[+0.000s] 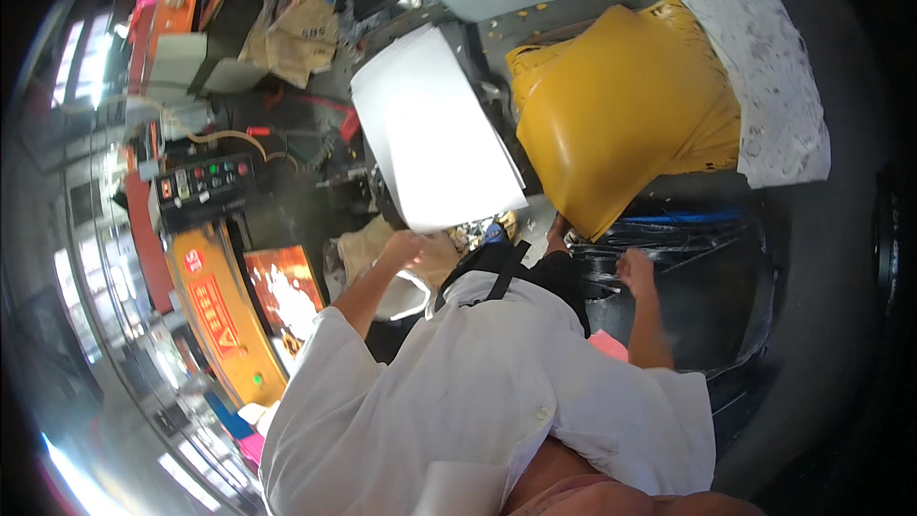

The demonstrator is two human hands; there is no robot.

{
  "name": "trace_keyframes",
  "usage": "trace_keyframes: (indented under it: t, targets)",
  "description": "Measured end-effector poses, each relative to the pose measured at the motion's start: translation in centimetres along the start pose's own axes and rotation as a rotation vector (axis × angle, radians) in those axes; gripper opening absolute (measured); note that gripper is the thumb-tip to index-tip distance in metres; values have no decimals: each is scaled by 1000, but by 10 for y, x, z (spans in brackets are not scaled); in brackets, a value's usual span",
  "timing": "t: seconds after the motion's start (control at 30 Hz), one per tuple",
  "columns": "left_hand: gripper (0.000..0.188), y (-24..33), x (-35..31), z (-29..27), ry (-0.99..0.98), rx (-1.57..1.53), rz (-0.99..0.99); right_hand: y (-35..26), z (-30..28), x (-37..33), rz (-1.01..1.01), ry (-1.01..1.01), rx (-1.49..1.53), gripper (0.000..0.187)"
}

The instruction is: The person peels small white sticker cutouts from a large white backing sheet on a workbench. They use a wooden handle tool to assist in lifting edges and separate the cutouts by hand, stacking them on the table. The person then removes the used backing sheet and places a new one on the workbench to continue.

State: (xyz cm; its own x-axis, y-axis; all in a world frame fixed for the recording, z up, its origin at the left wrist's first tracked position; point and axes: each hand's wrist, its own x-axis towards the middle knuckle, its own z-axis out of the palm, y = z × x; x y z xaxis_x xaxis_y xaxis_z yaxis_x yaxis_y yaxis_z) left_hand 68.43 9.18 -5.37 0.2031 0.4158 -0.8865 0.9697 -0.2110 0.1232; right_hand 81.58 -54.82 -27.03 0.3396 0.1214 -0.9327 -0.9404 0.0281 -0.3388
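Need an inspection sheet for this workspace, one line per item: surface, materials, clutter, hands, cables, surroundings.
Surface: dark floor, scraps scattered
Materials: white sheets; stacked yellow sheets, overlapped at right by a cutout-riddled white sheet
Clutter: brown sacks, yellow scraps
Hands: left hand near the white sheets' lower edge, contact unclear; right hand loosely curled, nothing seen held
Cables: tan cable or hose, upper left
Surroundings: control box with coloured buttons, orange machine panel

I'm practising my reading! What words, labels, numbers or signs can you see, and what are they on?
I won't copy out wording, but here's where it stands:
Red rectangular label on the orange machine panel: pale print.
Round red sticker, same panel: pale marks.
Brown sack: dark print.
Black control box: small markings, too small to read.
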Motion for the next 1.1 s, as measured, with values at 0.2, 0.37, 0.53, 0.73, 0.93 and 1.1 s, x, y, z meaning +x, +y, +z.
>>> trace_keyframes:
  t: [0.2, 0.37, 0.53, 0.73, 0.93, 1.1]
  targets:
    - [41, -97, -77, 101, 105, 179, 176, -174, 113, 34, -357, 33, -324, 27]
    - [39, -185, -67, 127, 49, -233, -114, -169, 223, 79, -235, 34, -517, 26]
    - [28, -271, -26, 136, -168, -758, -415, -36, 303, 194, -85, -200, -805, 26]
    - [37, -362, -15, 153, -80, -934, -589, 128, 354, 338, -420, 28, -1448, 48]
    - [35, -417, -13, 187, -170, -997, -665, 178, 383, 383, -256, 140, -1528, 70]
    - [33, -429, 1, 199, -146, -1083, -648, 158, 407, 360, -150, 291, -1433, 74]
